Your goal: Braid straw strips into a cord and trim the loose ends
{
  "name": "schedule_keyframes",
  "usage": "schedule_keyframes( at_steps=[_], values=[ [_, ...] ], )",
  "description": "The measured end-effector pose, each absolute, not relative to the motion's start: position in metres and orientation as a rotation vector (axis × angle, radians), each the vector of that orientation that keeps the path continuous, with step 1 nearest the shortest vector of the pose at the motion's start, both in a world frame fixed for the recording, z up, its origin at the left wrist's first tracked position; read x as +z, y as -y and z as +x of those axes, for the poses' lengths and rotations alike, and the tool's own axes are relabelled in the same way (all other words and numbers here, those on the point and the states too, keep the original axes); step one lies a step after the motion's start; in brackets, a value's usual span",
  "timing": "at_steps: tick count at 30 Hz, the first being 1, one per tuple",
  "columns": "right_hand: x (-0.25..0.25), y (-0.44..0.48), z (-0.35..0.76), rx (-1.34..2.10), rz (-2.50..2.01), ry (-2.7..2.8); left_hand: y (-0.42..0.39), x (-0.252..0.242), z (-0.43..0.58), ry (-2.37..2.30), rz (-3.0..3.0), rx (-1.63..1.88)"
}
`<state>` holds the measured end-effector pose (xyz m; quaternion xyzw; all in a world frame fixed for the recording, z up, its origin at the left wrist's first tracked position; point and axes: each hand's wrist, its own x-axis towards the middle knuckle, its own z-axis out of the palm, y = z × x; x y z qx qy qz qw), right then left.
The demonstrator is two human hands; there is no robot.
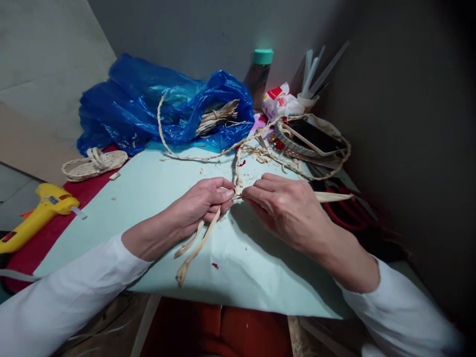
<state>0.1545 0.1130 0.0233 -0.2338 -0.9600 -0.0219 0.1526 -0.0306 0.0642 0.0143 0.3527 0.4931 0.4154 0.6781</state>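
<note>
My left hand (203, 203) is closed in a pinch on pale dried-leaf strips (195, 248) whose loose ends hang down over the light green sheet (148, 188). My right hand (284, 206) pinches the same strands from the right, and one flat strip (332, 197) sticks out past it. Fingertips of both hands meet at the end of a braided straw cord (238, 171). The cord runs away from my hands and loops across the table toward the blue bag and the tray.
A blue plastic bag (148, 101) with dried leaves lies at the back. A coiled braid (92, 164) and a yellow glue gun (35, 215) lie at left. At back right stand a teal-capped bottle (260, 74), a cup of sticks (308, 99) and a tray (308, 139).
</note>
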Motion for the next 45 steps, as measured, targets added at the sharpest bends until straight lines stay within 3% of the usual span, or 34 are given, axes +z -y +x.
schedule_keyframes(
  at_steps=[10, 18, 24, 29, 33, 39, 45],
  values=[
    [0.021, -0.104, 0.152, -0.209, -0.708, 2.682, -0.067, 0.015, -0.033, -1.075, 0.819, 0.932],
    [0.007, -0.094, 0.141, -0.116, -1.036, 2.624, -0.064, 0.012, -0.025, -1.085, 0.838, 0.932],
    [0.012, -0.094, 0.134, 0.535, -1.247, 2.405, -0.06, 0.007, -0.02, -1.245, 1.024, 1.048],
    [0.018, -0.101, 0.136, 1.188, -1.108, 2.19, -0.056, 0.008, -0.018, -1.421, 1.359, 1.137],
    [0.009, -0.103, 0.134, 1.462, -1.015, 2.027, -0.052, 0.009, -0.014, -1.673, 1.621, 1.092],
    [0.002, -0.102, 0.13, 1.444, -1.015, 2.001, -0.047, 0.011, -0.011, -1.818, 1.817, 0.963],
    [0.008, -0.098, 0.13, 1.13, -1.068, 2.081, -0.047, 0.018, -0.017, -1.836, 1.864, 0.938]
  ],
)
